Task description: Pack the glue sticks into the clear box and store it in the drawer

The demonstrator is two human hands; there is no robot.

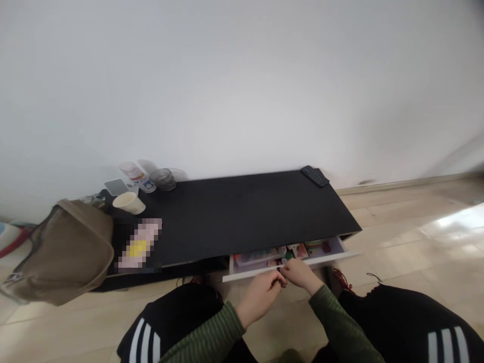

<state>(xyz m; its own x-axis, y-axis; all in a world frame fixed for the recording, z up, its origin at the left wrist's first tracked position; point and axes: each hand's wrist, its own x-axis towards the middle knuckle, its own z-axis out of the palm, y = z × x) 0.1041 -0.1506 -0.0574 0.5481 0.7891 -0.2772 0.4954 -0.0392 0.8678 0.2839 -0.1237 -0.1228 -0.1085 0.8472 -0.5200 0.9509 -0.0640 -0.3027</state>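
Note:
A white drawer is pulled out of a low black cabinet. My left hand is at the drawer's front edge, its fingers curled together. My right hand meets it there, closed, over the front panel. A small dark bit shows between the two hands, too small to name. Inside the drawer lie a clear plastic box, a reddish-white packet and several small colourful items. My fingers hide part of the drawer's contents.
On the cabinet's left stand a brown bag, a paper cup, a spray can and a glass. A pixelated pink and yellow item lies before them. A black keyboard-like device rests at the back right.

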